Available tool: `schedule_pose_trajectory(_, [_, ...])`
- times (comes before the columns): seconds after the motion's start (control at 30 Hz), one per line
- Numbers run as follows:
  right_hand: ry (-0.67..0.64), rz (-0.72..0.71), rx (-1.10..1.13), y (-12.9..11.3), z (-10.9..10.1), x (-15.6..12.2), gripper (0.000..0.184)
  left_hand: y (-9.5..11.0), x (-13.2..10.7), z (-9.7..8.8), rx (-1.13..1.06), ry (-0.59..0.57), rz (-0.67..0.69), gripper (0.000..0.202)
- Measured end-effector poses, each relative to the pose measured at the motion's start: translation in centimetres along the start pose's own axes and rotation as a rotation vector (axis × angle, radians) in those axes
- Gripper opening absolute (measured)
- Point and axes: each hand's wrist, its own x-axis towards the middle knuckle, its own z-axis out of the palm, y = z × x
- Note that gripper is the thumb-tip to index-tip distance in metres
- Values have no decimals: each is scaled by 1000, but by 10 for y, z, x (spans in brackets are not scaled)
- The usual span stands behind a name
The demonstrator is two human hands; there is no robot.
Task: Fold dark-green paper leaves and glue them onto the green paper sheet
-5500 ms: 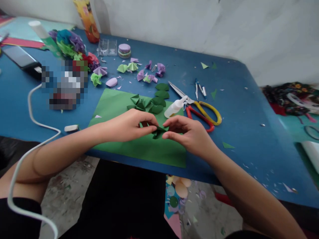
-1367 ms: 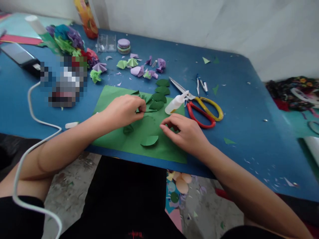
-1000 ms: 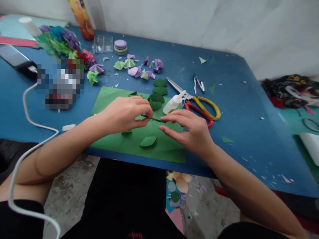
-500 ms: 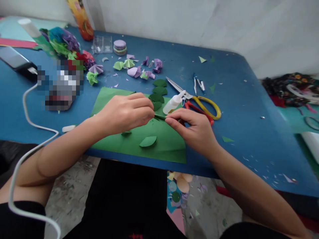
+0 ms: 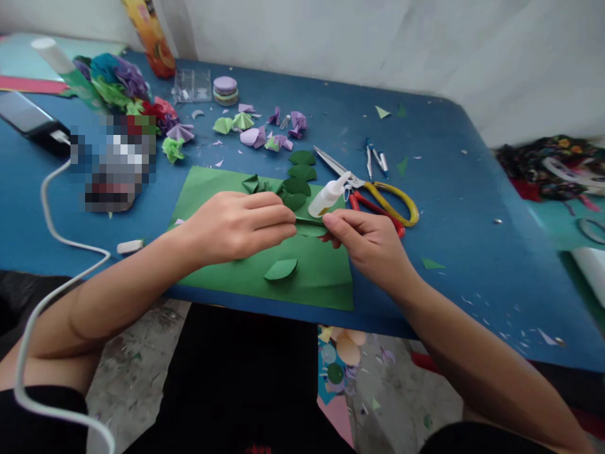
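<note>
My left hand (image 5: pixel 236 226) and my right hand (image 5: pixel 366 243) meet over a green paper sheet (image 5: pixel 321 277) on the blue table (image 5: pixel 472 208). Both pinch the same dark green paper piece (image 5: pixel 309 226), folded flat between the fingertips. A half-folded green circle (image 5: pixel 282 270) lies on the sheet just below my hands. Several dark green paper circles (image 5: pixel 299 175) and folded green pieces (image 5: pixel 253 184) lie behind my left hand. A small white glue bottle (image 5: pixel 326 198) lies right behind my right hand's fingers.
Scissors with red and yellow handles (image 5: pixel 378 198) lie right of the glue. Purple and light green folded pieces (image 5: pixel 265 129), a paper flower bunch (image 5: pixel 118 82), a stack of paper discs (image 5: pixel 225 90), a phone (image 5: pixel 28 116) with white cable (image 5: pixel 51 221) and pens (image 5: pixel 375 157) lie on the table.
My left hand put down an earlier folded piece and picked a dark green circle from the pile. Both hands then closed on it and folded it flat.
</note>
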Motion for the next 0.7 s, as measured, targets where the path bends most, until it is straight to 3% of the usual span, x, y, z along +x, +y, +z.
schedule_pose_trajectory(0.13, [-16,81,149,5,2,1,35,3,0,-1,-28,-51,-33,26])
schedule_pose_trajectory(0.27, [-29,52,142,4,0,2,37,4,1,2,-12,-6,-60,22])
schedule_pose_trajectory(0.37, [-27,-64,17,1,-1,1,36,5,3,6,-72,81,-129,18])
schedule_pose_trajectory(0.5, [-24,-325,-246,1,-1,-2,28,5,6,9,-226,138,-275,20])
schedule_pose_trajectory(0.57, [-36,-418,-332,2,-1,-3,23,4,7,10,-280,142,-307,19])
schedule_pose_trajectory(0.7, [-49,-464,-397,3,0,-4,20,1,6,13,-333,73,-269,18])
